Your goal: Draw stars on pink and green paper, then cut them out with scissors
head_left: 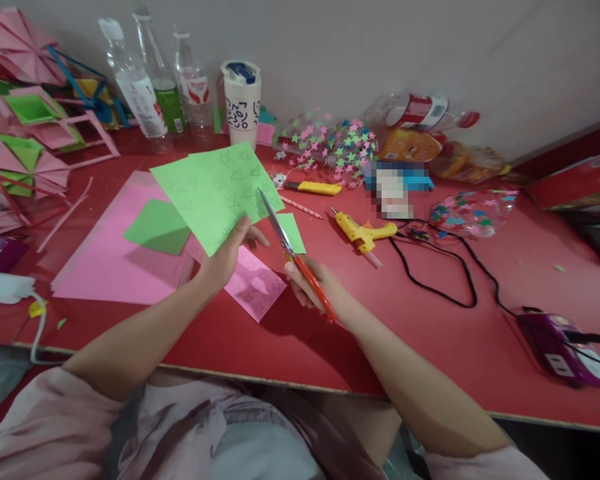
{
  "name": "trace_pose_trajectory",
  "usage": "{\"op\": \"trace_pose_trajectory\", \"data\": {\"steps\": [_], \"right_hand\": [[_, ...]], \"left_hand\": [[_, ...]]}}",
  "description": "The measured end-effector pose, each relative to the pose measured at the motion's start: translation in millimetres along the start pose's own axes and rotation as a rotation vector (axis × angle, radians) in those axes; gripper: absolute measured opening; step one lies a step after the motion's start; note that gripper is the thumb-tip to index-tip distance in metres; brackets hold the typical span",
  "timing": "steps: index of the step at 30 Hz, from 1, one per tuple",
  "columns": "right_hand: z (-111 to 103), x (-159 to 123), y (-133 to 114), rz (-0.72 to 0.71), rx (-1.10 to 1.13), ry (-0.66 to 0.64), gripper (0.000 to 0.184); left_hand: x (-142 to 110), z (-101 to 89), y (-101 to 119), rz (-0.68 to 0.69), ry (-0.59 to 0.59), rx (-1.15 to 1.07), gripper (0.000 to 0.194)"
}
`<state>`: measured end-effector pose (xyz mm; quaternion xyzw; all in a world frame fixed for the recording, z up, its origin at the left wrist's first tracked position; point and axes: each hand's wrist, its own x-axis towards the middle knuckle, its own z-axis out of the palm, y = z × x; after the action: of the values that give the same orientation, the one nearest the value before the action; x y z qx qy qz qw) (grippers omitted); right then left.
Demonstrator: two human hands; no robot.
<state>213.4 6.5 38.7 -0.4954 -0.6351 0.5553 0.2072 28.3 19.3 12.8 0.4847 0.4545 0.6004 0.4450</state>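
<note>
My left hand (229, 257) pinches the near edge of a green paper sheet (215, 193) marked with pencilled stars, holding it tilted above the red table (430, 333). My right hand (314, 283) grips red-handled scissors (293, 257); their blades point up-left, and the tips meet the green sheet's right edge. Under my hands lies a small pink sheet (255, 283) with drawn stars. A large pink sheet (115, 260) lies to the left with a green scrap (157, 227) on it.
A yellow glue gun (363, 232) with a black cord lies right of the scissors. A yellow utility knife (314, 188), a heap of paper stars (330, 143), bottles (140, 87), a cup (242, 100) and pink-green paper crafts (25, 127) line the back. A purple power strip (563, 347) sits right.
</note>
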Motion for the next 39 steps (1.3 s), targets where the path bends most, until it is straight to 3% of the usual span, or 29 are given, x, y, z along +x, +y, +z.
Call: {"op": "trace_pose_trajectory", "data": {"steps": [9, 16, 23, 29, 39], "right_hand": [[-3.6, 2.7, 0.8, -0.005, 0.026, 0.006, 0.051], [-6.4, 2.5, -0.9, 0.002, -0.004, -0.015, 0.054], [-6.9, 0.8, -4.8, 0.027, 0.005, 0.011, 0.053], [-9.8, -0.3, -8.0, 0.0, -0.034, 0.02, 0.052], [-7.8, 0.5, -4.2, 0.029, 0.019, 0.017, 0.054]], "left_hand": [[1.1, -2.7, 0.4, -0.029, -0.005, 0.015, 0.05], [-1.5, -4.7, 2.5, -0.028, -0.096, 0.068, 0.052], [0.1, -5.7, 0.2, -0.036, -0.089, 0.065, 0.051], [-1.9, -6.1, 1.9, -0.019, -0.152, 0.115, 0.054], [-2.2, -5.5, 3.6, -0.044, -0.149, 0.127, 0.054]]}}
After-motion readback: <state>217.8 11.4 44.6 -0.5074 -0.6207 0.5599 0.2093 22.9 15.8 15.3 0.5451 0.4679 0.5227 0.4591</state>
